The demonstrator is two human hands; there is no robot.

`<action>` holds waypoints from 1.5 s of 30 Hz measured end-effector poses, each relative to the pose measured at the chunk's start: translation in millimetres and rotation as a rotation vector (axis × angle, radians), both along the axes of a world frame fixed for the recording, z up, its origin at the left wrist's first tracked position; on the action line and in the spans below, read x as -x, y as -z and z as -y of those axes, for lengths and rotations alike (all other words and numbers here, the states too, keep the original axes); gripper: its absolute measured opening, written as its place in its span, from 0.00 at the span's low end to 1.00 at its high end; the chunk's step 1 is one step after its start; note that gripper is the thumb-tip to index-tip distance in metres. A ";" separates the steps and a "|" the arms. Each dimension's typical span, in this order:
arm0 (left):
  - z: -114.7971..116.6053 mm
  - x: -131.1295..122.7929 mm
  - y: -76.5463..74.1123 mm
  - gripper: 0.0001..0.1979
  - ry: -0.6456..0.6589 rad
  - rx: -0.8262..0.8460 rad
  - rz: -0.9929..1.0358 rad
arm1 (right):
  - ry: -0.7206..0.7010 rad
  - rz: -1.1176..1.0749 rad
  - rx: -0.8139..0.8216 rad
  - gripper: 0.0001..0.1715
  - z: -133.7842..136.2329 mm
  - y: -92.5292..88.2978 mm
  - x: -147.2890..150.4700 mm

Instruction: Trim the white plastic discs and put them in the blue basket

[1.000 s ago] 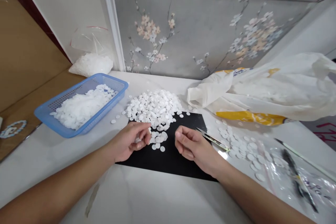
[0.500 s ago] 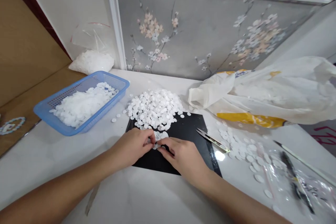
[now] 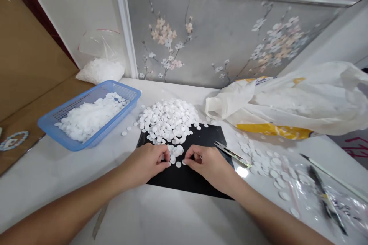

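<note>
The white discs sit mostly in a broad heap (image 3: 169, 116) at the centre of the frame, partly on a black mat (image 3: 186, 182) whose dark surface probably makes such pale, thin pieces easier to pick out. A smaller cluster (image 3: 176, 150) lies just below the heap, and a loose disc (image 3: 178, 164) rests between the two hands, close to the fingertips on both sides. The left hand (image 3: 146, 162), left of centre, has thumb and forefinger drawn near each other at the cluster's lower edge; the right hand (image 3: 211, 162), right of centre, has its thumb and forefinger tips nearly together over the mat, with a bit of white at them. Whether either pinch holds a disc, I cannot tell; fingertip holds seem to suit pieces this small and flat. At left, the blue basket (image 3: 113, 121) has raised walls that presumably keep its own pile (image 3: 89, 116) from spreading, unlike the scattered discs (image 3: 267, 164) at lower right on the pale tabletop (image 3: 129, 214). The metal snips (image 3: 232, 154) lie across the mat's right edge, beside the right hand, seemingly within easy reach yet outside the space between the hands.
</note>
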State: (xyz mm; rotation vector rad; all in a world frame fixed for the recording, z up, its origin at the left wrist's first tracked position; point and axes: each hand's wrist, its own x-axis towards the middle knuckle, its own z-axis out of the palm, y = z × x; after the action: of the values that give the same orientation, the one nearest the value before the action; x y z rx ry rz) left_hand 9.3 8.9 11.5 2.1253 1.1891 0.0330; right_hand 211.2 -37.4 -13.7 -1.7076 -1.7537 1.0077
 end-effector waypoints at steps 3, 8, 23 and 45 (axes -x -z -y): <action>-1.6 2.4 -3.4 0.03 0.003 0.031 -0.001 | 0.010 -0.208 0.025 0.07 -1.7 -2.8 -3.2; -8.3 10.2 -14.0 0.04 0.011 0.192 0.057 | -0.024 -0.554 0.173 0.04 -3.4 -8.0 1.2; -15.5 1.6 -1.7 0.12 -0.257 0.509 0.528 | -0.161 -0.028 -0.253 0.08 -1.3 6.3 21.7; -6.5 -3.2 -3.0 0.06 -0.072 0.073 0.167 | 0.065 -0.895 0.207 0.10 -9.1 -0.6 0.2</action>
State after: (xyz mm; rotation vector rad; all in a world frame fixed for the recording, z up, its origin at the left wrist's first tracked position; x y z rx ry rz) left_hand 12.5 15.3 14.5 1.9749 1.1499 0.1932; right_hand 211.0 -28.3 -13.1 -1.1029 -1.0241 1.6280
